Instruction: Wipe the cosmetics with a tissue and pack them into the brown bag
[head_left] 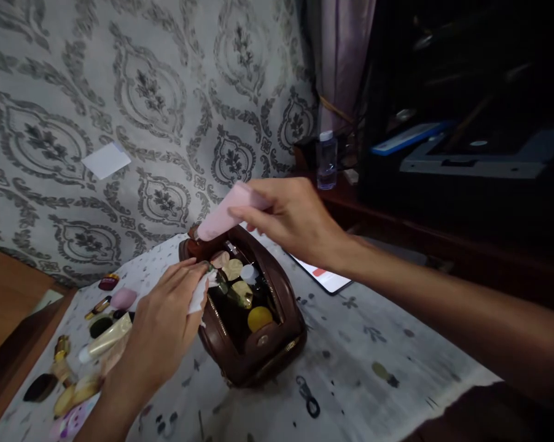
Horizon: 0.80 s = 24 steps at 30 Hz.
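Note:
A brown leather makeup bag (292,307) stands unzipped on the cloth, with several bottles and jars inside, among them one with a yellow round top (260,319) and one with a white cap (249,274). Over the bag's far end, my right hand (300,215) pinches a pink squeeze tube (228,212), tilted with its lower end just above the opening. My left hand (164,313) rests at the bag's left rim, its fingers closed around a crumpled white tissue (200,293). The fingertips of that hand are partly hidden at the rim.
Left of the bag lie a cream-coloured tube (105,337), a pink makeup sponge (123,298), a dark oval compact (40,387) and other cosmetics. A lit phone (335,281) lies beyond my right forearm. A clear bottle (327,161) stands on the dark shelf by the patterned wall.

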Available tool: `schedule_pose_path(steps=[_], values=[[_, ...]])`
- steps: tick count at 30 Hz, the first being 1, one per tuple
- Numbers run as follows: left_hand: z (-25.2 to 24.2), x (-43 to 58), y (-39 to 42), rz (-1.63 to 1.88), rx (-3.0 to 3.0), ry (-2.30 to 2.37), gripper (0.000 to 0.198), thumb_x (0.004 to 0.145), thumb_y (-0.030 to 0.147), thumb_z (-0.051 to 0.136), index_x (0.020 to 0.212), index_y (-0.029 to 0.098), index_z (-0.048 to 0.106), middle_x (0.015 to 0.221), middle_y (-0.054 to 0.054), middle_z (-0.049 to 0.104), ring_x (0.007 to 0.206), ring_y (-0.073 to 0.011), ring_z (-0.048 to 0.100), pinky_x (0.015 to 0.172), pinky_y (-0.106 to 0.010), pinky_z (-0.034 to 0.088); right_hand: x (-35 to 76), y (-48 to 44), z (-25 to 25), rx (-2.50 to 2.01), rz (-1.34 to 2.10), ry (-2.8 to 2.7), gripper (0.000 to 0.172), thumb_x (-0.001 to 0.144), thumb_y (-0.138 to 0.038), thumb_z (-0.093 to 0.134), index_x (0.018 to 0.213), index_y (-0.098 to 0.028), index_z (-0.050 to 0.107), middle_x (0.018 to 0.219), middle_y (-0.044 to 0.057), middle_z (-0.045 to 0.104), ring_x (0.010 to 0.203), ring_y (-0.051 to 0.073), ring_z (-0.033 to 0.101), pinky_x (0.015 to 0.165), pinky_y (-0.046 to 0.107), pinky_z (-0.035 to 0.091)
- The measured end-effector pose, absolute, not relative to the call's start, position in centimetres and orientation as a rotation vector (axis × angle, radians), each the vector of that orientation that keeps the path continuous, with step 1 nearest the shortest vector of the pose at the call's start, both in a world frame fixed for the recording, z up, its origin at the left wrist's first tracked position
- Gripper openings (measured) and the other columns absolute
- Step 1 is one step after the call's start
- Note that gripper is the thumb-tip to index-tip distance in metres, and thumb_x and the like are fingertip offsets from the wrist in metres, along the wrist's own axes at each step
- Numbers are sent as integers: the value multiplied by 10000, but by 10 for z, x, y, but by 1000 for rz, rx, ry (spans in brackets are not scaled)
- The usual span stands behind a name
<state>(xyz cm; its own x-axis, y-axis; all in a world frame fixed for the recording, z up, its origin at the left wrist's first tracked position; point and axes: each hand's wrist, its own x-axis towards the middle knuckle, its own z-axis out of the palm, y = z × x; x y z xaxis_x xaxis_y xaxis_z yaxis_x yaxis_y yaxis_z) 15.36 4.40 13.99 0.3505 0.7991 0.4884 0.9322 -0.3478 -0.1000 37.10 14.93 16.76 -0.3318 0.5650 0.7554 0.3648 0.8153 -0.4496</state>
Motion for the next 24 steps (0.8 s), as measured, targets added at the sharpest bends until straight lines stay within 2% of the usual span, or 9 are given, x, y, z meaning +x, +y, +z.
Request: schedule_pose_path(steps=[3,6,11,14,17,20,24], values=[[139,151,40,-531,-2306,-1501,325,959,248,431,1230,226,610,1185,-83,693,1196,-262,594,988,-434,509,342,169,178,-719,196,-2216,261,923,-297,617,722,-130,629,638,1,552,638,130,517,606,242,335],[137,149,38,-592,-2309,-1476,334,945,222,452,1240,243,607,1172,-82,698,1189,-261,603,955,-426,535,317,183,182,-684,181,-2423,182,911,-254,622,810,-108,665,722,49,619,698,167,567,596,250,336],[137,150,39,-639,-2308,-1487,350,931,209,466,1235,273,626,1134,-70,718,1156,-274,628,894,-429,574,291,192,176,-572,271,-2612,151,895,-165,580,897,-82,706,840,113,703,733,194,626,593,254,391],[136,151,39,-656,-2338,-1488,344,924,201,483,1227,280,627,1161,-62,713,1169,-279,623,891,-433,578,284,192,170,-563,336,-2664,123,861,-149,614,851,-91,722,797,105,713,688,183,638,566,240,413],[131,154,39,-691,-2311,-1543,329,942,206,455,1216,286,619,1209,-55,692,1217,-280,592,929,-458,558,278,192,167,-655,431,-2714,30,758,-115,707,731,-116,720,691,55,689,602,154,614,509,221,407],[128,156,39,-733,-2266,-1587,316,960,217,421,1196,296,614,1220,-39,688,1225,-268,586,952,-458,543,275,191,166,-781,489,-2808,108,632,-59,774,638,-136,699,711,33,699,613,149,617,505,218,418],[132,154,40,-636,-2328,-1516,315,948,187,441,1201,284,601,1223,-44,686,1207,-254,602,961,-427,542,276,192,167,-785,496,-2830,78,692,-60,721,666,-132,706,774,64,722,673,174,651,555,235,454]])
